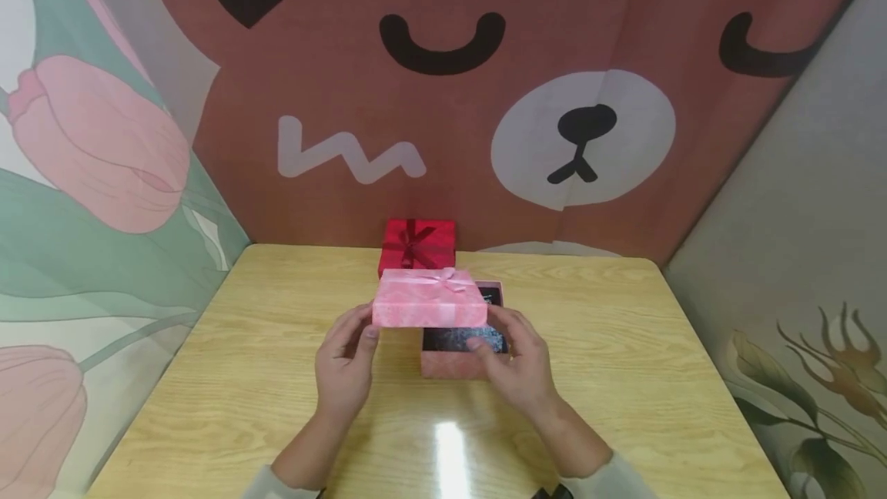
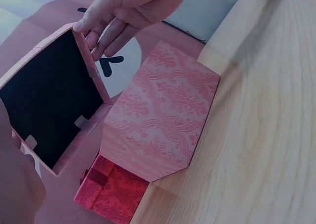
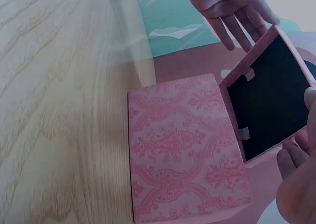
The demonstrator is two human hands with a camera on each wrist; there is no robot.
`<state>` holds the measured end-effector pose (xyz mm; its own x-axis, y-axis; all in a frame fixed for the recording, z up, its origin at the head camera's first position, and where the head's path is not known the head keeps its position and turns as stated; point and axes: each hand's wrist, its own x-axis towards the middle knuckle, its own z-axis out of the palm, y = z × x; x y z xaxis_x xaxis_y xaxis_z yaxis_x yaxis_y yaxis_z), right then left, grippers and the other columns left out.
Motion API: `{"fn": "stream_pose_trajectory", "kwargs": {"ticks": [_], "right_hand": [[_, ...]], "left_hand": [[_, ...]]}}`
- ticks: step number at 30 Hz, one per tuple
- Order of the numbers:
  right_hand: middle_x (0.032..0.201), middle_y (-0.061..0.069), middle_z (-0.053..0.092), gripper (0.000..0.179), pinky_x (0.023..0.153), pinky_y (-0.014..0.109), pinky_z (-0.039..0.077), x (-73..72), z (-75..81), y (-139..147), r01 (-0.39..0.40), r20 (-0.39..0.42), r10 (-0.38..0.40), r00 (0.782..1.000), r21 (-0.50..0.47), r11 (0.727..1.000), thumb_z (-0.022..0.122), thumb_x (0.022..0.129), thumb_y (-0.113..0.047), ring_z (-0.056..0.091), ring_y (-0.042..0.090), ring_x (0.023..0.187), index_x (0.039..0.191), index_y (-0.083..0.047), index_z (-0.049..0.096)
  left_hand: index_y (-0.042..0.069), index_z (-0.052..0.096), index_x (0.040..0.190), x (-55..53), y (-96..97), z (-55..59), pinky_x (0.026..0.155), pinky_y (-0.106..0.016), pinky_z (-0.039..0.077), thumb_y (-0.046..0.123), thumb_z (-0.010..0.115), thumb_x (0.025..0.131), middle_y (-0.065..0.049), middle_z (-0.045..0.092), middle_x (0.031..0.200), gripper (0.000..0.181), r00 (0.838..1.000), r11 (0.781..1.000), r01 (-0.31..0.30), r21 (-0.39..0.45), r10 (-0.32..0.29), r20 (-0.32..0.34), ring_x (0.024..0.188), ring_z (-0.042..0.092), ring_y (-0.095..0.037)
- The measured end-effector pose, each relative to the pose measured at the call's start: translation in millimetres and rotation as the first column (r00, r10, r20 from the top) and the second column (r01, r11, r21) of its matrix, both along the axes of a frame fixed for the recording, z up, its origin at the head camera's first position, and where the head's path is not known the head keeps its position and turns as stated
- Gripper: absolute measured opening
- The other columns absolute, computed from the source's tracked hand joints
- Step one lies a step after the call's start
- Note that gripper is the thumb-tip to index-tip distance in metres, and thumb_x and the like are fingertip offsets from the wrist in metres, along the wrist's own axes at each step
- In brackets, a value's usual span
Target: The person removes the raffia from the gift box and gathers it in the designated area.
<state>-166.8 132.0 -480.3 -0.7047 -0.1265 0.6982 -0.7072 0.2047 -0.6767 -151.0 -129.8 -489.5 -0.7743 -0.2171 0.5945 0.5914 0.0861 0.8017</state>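
Observation:
In the head view a pink box lid [image 1: 430,310] with a ribbon bow on top is held up between two hands, over the box. My left hand [image 1: 344,364] grips its left side and my right hand [image 1: 523,360] its right side. Under the lid, on the table, stands the open pink box [image 1: 453,365], partly hidden, with dark and bluish contents [image 1: 463,339]. Both wrist views show the lid's black inside [image 2: 54,95] with small pale tabs, tilted above the patterned box wall [image 3: 182,145].
Behind the lid at the table's back edge sits a red gift box [image 1: 419,243] with a dark red bow. The light wooden table [image 1: 229,376] meets a wall hanging with a bear face [image 1: 582,145]. Printed panels flank both sides.

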Motion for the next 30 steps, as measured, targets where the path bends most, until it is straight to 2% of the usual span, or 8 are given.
{"fn": "stream_pose_trajectory", "kwargs": {"ticks": [2,6,9,15,20,26,30], "right_hand": [[0.125,0.014,0.066,0.057,0.104,0.033,0.053,-1.3,-2.5,-2.3,-0.015,-0.004,0.015,1.0,0.002,1.0,0.082,0.083,0.007,0.066,0.028,0.12,0.136,-0.002,0.062],[0.125,0.016,0.067,0.064,0.102,0.03,0.054,-4.0,-7.8,-7.7,-0.017,-0.064,0.019,0.998,0.029,0.999,0.085,0.078,0.007,0.068,0.029,0.117,0.137,0.001,0.062],[0.125,0.017,0.068,0.068,0.102,0.028,0.054,-4.4,-10.1,-11.9,-0.011,-0.089,0.015,0.996,0.053,0.999,0.086,0.075,0.007,0.068,0.028,0.115,0.138,0.003,0.061],[0.129,0.011,0.068,0.068,0.102,0.032,0.055,-1.3,-4.2,-20.8,-0.024,-0.073,0.03,0.997,0.087,0.996,0.086,0.08,-0.001,0.066,0.027,0.117,0.142,-0.004,0.059],[0.131,0.012,0.067,0.071,0.101,0.035,0.056,0.3,-1.3,-28.6,-0.037,-0.064,0.043,0.997,0.092,0.995,0.088,0.079,-0.002,0.066,0.028,0.118,0.144,-0.004,0.058],[0.133,0.017,0.066,0.075,0.097,0.034,0.058,-1.0,4.2,-38.7,-0.055,-0.069,0.06,0.996,0.077,0.996,0.089,0.077,-0.001,0.065,0.031,0.119,0.145,-0.001,0.056],[0.131,0.024,0.064,0.071,0.095,0.034,0.059,2.3,14.4,-46.1,-0.074,-0.062,0.079,0.995,0.072,0.995,0.088,0.075,0.004,0.063,0.036,0.118,0.139,0.005,0.058]], "left_hand": [[-0.008,0.068,0.128,0.7,-2.3,1.0,0.097,-0.026,0.056,-0.015,0.062,0.096,-0.016,0.065,0.129,0.033,0.999,1.0,0.01,0.017,-0.009,-0.036,0.115,0.067,-0.018],[-0.013,0.063,0.131,1.5,-7.4,4.7,0.106,-0.029,0.052,-0.02,0.057,0.094,-0.018,0.06,0.132,0.038,0.993,0.999,0.044,0.027,-0.041,-0.115,0.123,0.062,-0.022],[-0.012,0.061,0.133,1.2,-12.1,7.7,0.114,-0.032,0.045,-0.02,0.055,0.095,-0.016,0.056,0.135,0.04,0.989,0.998,0.062,0.002,-0.061,-0.138,0.131,0.057,-0.025],[-0.012,0.058,0.137,1.4,-22.1,13.1,0.119,-0.032,0.039,-0.02,0.053,0.095,-0.017,0.056,0.139,0.043,0.989,0.997,0.071,0.001,-0.07,-0.132,0.137,0.053,-0.026],[-0.01,0.057,0.14,2.6,-30.6,17.4,0.121,-0.031,0.035,-0.02,0.054,0.094,-0.016,0.054,0.141,0.047,0.991,0.998,0.062,-0.029,-0.065,-0.113,0.138,0.05,-0.026],[-0.007,0.058,0.14,2.5,-41.1,17.5,0.118,-0.031,0.038,-0.016,0.054,0.095,-0.012,0.053,0.139,0.046,0.996,0.999,0.039,-0.024,-0.041,-0.075,0.131,0.05,-0.028],[-0.01,0.055,0.142,1.4,-47.7,15.9,0.115,-0.034,0.04,-0.019,0.052,0.095,-0.016,0.051,0.139,0.048,0.991,0.998,0.068,-0.003,-0.068,-0.111,0.126,0.048,-0.032]]}}
